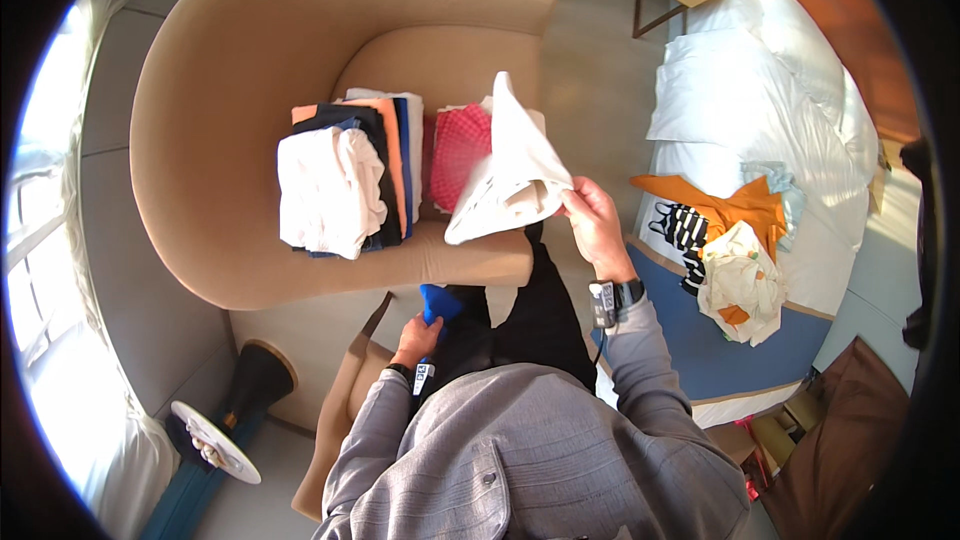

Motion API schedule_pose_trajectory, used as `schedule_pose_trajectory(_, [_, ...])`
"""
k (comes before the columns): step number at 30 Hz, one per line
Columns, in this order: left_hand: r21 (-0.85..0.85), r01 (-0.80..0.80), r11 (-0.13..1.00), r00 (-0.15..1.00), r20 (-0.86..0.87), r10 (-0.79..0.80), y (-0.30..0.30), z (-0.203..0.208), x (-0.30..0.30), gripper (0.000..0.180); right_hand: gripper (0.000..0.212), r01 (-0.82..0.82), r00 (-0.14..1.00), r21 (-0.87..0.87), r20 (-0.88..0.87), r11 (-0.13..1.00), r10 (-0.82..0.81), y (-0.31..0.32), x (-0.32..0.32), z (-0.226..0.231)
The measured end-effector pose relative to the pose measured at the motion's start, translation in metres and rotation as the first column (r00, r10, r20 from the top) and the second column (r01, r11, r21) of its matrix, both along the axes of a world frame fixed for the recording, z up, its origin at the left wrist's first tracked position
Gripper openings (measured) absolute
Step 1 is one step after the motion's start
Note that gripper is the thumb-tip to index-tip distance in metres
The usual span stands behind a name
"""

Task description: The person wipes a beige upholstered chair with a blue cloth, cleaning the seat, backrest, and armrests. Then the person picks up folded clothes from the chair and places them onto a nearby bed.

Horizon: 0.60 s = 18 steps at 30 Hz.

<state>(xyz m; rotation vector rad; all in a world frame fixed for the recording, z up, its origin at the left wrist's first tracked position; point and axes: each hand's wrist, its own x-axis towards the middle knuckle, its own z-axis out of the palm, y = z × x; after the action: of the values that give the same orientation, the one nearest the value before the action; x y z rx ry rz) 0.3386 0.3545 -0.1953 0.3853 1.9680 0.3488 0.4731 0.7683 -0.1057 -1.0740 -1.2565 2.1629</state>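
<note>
My right hand (pixel 597 225) pinches the corner of a white folded garment (pixel 520 162), which hangs tilted over the front of the tan armchair (pixel 230 30). Low by my lap, my left hand (pixel 415 338) is closed on a blue cloth-like piece (pixel 438 302); its full shape is hidden. Behind the white garment, a pink-red checked cloth (pixel 461 152) lies folded and partly covered. Left of it is a pile of folded clothes in black, orange, blue and white (pixel 398 160), with a crumpled white garment (pixel 330 190) on top.
The bed (pixel 715 90) at right has white bedding and a blue runner (pixel 660 310). Orange (pixel 730 205), black-and-white striped (pixel 683 230) and cream patterned clothes (pixel 742 285) lie on it. A second chair (pixel 345 400) and a round white-topped table (pixel 225 450) stand at lower left.
</note>
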Motion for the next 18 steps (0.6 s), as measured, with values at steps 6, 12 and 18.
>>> schedule_pose_trajectory(6, [0.054, 0.119, 0.991, 0.992, -0.035, -0.117, 0.033, -0.010, -0.007, 0.052, 0.016, 0.186, 0.964, -0.108, -0.174, 0.977, -0.203, 0.008, 0.038, 0.059])
schedule_pose_trajectory(12, [0.033, 0.210, 0.977, 0.977, -0.048, -0.208, 0.055, -0.013, -0.007, 0.056, 0.015, 0.241, 0.966, -0.142, -0.061, 0.960, -0.251, 0.017, 0.091, 0.055])
schedule_pose_trajectory(18, [0.004, 0.229, 0.973, 0.972, -0.063, -0.229, 0.067, -0.020, -0.008, 0.060, 0.013, 0.519, 0.839, -0.051, -0.164, 0.854, -0.519, 0.044, 0.186, 0.086])
